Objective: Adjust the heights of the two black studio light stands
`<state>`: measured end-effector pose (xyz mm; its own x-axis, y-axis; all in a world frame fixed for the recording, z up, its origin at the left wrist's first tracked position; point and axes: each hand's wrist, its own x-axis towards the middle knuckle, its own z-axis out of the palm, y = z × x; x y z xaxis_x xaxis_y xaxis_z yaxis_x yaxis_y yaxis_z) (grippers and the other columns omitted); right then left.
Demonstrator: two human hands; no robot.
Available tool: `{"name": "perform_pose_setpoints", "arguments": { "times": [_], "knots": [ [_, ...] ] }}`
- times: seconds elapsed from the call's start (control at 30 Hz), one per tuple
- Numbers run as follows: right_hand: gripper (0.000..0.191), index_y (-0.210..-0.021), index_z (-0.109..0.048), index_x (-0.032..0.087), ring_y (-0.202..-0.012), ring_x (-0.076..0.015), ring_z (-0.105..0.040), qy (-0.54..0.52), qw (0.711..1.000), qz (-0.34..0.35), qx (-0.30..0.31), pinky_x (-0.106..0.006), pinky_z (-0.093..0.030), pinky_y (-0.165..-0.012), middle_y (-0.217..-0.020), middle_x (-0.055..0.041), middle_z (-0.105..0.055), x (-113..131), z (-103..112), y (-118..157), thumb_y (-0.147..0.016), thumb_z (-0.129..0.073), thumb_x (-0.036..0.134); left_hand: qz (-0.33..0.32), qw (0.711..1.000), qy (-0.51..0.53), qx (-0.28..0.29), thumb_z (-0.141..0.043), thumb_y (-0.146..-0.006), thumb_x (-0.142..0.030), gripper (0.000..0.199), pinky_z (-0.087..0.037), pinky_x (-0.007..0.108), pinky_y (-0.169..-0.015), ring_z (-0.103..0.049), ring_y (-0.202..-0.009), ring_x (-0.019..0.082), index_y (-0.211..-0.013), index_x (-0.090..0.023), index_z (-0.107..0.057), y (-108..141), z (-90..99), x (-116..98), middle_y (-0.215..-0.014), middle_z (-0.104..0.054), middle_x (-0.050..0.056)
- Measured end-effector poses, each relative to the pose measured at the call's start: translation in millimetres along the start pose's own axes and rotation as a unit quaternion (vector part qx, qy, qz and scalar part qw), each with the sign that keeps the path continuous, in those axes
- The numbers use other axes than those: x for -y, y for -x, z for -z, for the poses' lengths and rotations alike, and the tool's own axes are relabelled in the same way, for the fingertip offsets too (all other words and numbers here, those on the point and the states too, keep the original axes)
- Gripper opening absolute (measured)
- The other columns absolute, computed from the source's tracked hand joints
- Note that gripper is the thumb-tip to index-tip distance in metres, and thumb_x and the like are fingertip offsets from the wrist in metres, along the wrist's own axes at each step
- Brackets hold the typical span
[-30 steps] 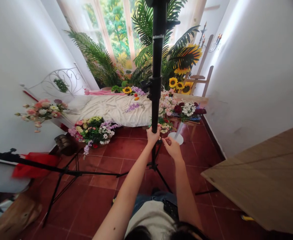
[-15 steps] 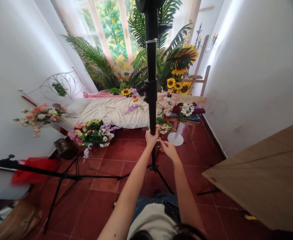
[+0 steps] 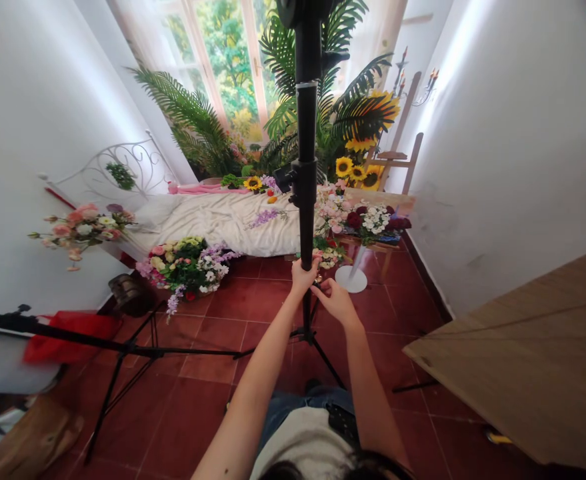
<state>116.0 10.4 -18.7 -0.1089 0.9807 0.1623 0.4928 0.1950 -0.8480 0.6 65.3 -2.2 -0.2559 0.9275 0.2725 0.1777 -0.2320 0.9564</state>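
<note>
A black light stand (image 3: 307, 127) rises upright in front of me, its tripod legs on the floor. My left hand (image 3: 303, 277) is wrapped round the lower part of the pole. Just right of it, my right hand (image 3: 337, 299) has thumb and fingers bent together at a small knob (image 3: 317, 283) on the stand's side. The fingers partly hide that knob. Higher up, a collar with another knob (image 3: 285, 177) joins two sections of the pole. The top of the stand runs out of view.
Behind the stand is a bed (image 3: 207, 227) with cream cloth and flowers. Bouquets (image 3: 187, 267) stand at its near side. A second black stand (image 3: 123, 348) reaches across the left floor. A wooden board (image 3: 533, 353) juts in from the right. Palm leaves and sunflowers (image 3: 343, 167) fill the back.
My right hand's fingers have shifted slightly at the knob. My left hand keeps its grip on the pole. The view has moved a little, and the pole's upper part appears slightly further right.
</note>
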Motion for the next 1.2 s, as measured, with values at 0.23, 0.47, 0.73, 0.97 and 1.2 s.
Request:
{"name": "perform_pose_setpoints", "arguments": {
  "times": [0.23,0.47,0.73,0.97,1.2],
  "knots": [
    [0.046,-0.073,-0.059,0.019,-0.056,-0.0155,-0.061,-0.108,0.989,-0.085,0.052,-0.026,-0.049,-0.052,-0.068,-0.0049,-0.067,-10.2,-8.1,-3.5,-0.084,-0.038,0.059,0.009,1.0,-0.002,0.002,-0.063,-0.07,-0.036,0.025,-0.047,0.022,-0.055,-0.058,-0.054,0.011,-0.081,-0.016,-0.069,-1.1,2.5,-1.8,-0.063,-0.066,0.002],
    [0.053,-0.07,-0.059,0.016,-0.05,-0.0133,-0.06,-0.241,0.948,-0.186,0.09,-0.026,-0.051,-0.048,-0.07,-0.0087,-0.068,-14.3,-17.3,-0.8,-0.085,-0.032,0.06,0.009,1.0,-0.008,-0.011,-0.063,-0.071,-0.034,0.022,-0.049,0.024,-0.061,-0.061,-0.061,0.013,-0.083,-0.016,-0.069,-0.5,0.5,0.5,-0.062,-0.065,0.002],
    [0.048,-0.069,-0.06,0.021,-0.053,-0.0153,-0.059,-0.104,0.991,-0.06,0.055,-0.026,-0.048,-0.052,-0.061,-0.0016,-0.065,-1.7,-6.0,4.2,-0.081,-0.04,0.063,0.014,1.0,-0.006,-0.021,-0.064,-0.07,-0.033,0.019,-0.05,0.025,-0.065,-0.062,-0.067,0.015,-0.081,-0.018,-0.07,-0.9,0.0,0.6,-0.065,-0.067,0.002],
    [0.055,-0.061,-0.056,0.02,-0.044,-0.015,-0.049,-0.293,0.944,-0.145,0.035,-0.028,-0.04,-0.046,-0.054,-0.0048,-0.058,3.7,-31.8,5.5,-0.084,-0.028,0.062,0.019,1.0,0.009,-0.015,-0.063,-0.071,-0.033,0.02,-0.05,0.027,-0.068,-0.063,-0.069,0.015,-0.082,-0.017,-0.069,0.5,0.4,-3.7,-0.065,-0.067,0.003],
    [0.026,-0.064,-0.047,0.023,-0.046,-0.0138,-0.041,-0.527,0.831,-0.158,0.086,-0.025,-0.04,-0.047,-0.049,0.0015,-0.043,14.7,-34.4,10.7,-0.084,-0.036,0.036,0.023,0.999,0.012,-0.019,-0.064,-0.071,-0.032,0.021,-0.05,0.028,-0.069,-0.064,-0.069,0.015,-0.084,-0.017,-0.069,0.8,1.1,-7.0,-0.064,-0.067,0.002]
  ]
}}
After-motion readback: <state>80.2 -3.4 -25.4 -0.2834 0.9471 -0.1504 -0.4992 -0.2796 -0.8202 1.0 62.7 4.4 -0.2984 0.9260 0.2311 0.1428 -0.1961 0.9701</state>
